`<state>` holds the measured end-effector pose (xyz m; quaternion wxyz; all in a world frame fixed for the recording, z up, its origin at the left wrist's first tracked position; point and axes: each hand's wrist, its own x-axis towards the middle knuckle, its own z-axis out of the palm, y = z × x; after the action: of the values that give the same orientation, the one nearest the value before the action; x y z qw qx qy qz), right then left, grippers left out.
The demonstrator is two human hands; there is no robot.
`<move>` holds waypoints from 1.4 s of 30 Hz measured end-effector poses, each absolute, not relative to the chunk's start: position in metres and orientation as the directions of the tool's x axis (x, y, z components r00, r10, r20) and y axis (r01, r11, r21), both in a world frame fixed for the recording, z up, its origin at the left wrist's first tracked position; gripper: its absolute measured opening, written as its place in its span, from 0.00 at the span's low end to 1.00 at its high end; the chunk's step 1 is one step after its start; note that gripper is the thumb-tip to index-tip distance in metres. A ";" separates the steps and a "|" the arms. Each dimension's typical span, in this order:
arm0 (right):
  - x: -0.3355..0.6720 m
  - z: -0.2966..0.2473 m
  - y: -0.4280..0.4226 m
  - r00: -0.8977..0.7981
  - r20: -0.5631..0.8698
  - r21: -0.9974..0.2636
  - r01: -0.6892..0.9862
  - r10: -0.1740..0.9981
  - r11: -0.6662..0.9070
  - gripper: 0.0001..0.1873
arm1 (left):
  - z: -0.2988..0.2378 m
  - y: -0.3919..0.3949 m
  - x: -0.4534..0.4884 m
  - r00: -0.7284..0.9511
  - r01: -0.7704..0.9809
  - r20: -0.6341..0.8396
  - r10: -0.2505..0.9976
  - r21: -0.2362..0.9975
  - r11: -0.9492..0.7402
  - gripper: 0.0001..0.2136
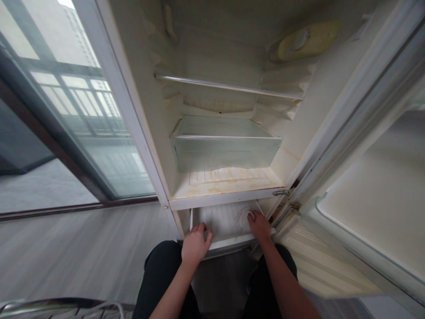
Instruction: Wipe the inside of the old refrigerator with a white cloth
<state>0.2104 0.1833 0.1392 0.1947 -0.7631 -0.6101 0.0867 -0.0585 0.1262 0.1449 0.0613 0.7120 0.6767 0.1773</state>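
Note:
An open fridge stands in front of me, its white inside stained. My left hand grips the front edge of the pulled-out bottom drawer, fingers curled over its rim. My right hand rests inside the drawer at its right side, pressed on a white cloth. Above the drawer lies a yellow-stained ledge, then a clear plastic crisper box and a glass shelf.
The fridge door hangs open at the right, with a lower door by my right knee. A glazed balcony window stands at the left over a grey floor. A metal rail shows bottom left.

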 end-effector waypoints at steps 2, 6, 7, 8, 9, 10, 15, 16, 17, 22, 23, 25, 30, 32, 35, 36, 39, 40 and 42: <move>0.210 0.140 0.183 0.235 0.105 -0.400 0.900 0.966 -0.175 0.20 | 0.146 0.125 -0.058 0.021 0.938 0.138 0.990 0.339 -0.067 0.13; 0.210 0.140 0.183 0.236 0.113 -0.397 0.901 0.965 -0.174 0.21 | 0.148 0.124 -0.057 0.010 0.938 0.111 0.994 0.342 -0.048 0.13; 0.210 0.140 0.183 0.234 0.115 -0.397 0.902 0.965 -0.171 0.20 | 0.148 0.124 -0.057 0.007 0.939 0.101 0.995 0.341 -0.042 0.13; 0.210 0.139 0.183 0.230 0.117 -0.395 0.903 0.966 -0.167 0.20 | 0.149 0.124 -0.057 0.005 0.940 0.093 0.996 0.340 -0.036 0.13; 0.210 0.139 0.183 0.225 0.119 -0.393 0.905 0.967 -0.163 0.20 | 0.149 0.124 -0.057 0.004 0.940 0.088 0.996 0.339 -0.034 0.13; 0.210 0.139 0.183 0.223 0.123 -0.392 0.906 0.967 -0.159 0.20 | 0.150 0.124 -0.057 0.007 0.940 0.087 0.996 0.338 -0.036 0.13; 0.210 0.139 0.183 0.233 0.114 -0.395 0.903 0.966 -0.171 0.21 | 0.150 0.125 -0.057 0.021 0.943 0.083 0.996 0.330 -0.047 0.14; 0.210 0.139 0.183 0.234 0.111 -0.395 0.902 0.966 -0.174 0.21 | 0.150 0.125 -0.057 0.020 0.944 0.080 0.997 0.328 -0.045 0.14; 0.210 0.139 0.183 0.235 0.106 -0.396 0.901 0.966 -0.176 0.22 | 0.150 0.125 -0.057 0.017 0.945 0.079 0.997 0.326 -0.042 0.14; 0.210 0.140 0.184 0.236 0.090 -0.400 0.898 0.967 -0.182 0.22 | 0.152 0.125 -0.057 0.007 0.942 0.070 0.998 0.334 -0.030 0.13; 0.210 0.140 0.184 0.235 0.087 -0.399 0.898 0.968 -0.183 0.22 | 0.152 0.125 -0.057 0.010 0.941 0.067 0.998 0.337 -0.032 0.13; 0.210 0.140 0.184 0.233 0.089 -0.400 0.899 0.968 -0.179 0.22 | 0.152 0.124 -0.057 0.015 0.940 0.061 0.998 0.339 -0.035 0.13; 0.210 0.141 0.184 0.228 0.097 -0.391 0.904 0.969 -0.173 0.21 | 0.151 0.124 -0.057 0.016 0.942 0.068 0.998 0.333 -0.038 0.14; 0.210 0.142 0.183 0.227 0.095 -0.393 0.903 0.969 -0.173 0.20 | 0.151 0.124 -0.057 0.028 0.941 0.080 0.996 0.334 -0.053 0.14; 0.210 0.141 0.183 0.233 0.109 -0.398 0.901 0.966 -0.172 0.21 | 0.152 0.124 -0.057 0.031 0.940 0.076 0.997 0.338 -0.055 0.14; 0.210 0.141 0.183 0.234 0.111 -0.398 0.901 0.966 -0.173 0.21 | 0.152 0.124 -0.057 0.028 0.939 0.071 0.997 0.339 -0.051 0.14; 0.210 0.140 0.183 0.235 0.101 -0.401 0.899 0.967 -0.177 0.22 | 0.153 0.124 -0.057 0.020 0.940 0.062 0.998 0.339 -0.040 0.14; 0.210 0.139 0.183 0.237 0.097 -0.402 0.898 0.967 -0.180 0.22 | 0.152 0.124 -0.057 0.021 0.940 0.062 0.998 0.337 -0.041 0.14; 0.210 0.138 0.183 0.233 0.102 -0.405 0.898 0.967 -0.174 0.23 | 0.152 0.124 -0.057 0.025 0.941 0.068 0.997 0.336 -0.047 0.15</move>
<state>0.2105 0.1832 0.1384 0.1943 -0.7609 -0.6127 0.0893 -0.0574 0.1240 0.1515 0.0988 0.7090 0.6833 0.1434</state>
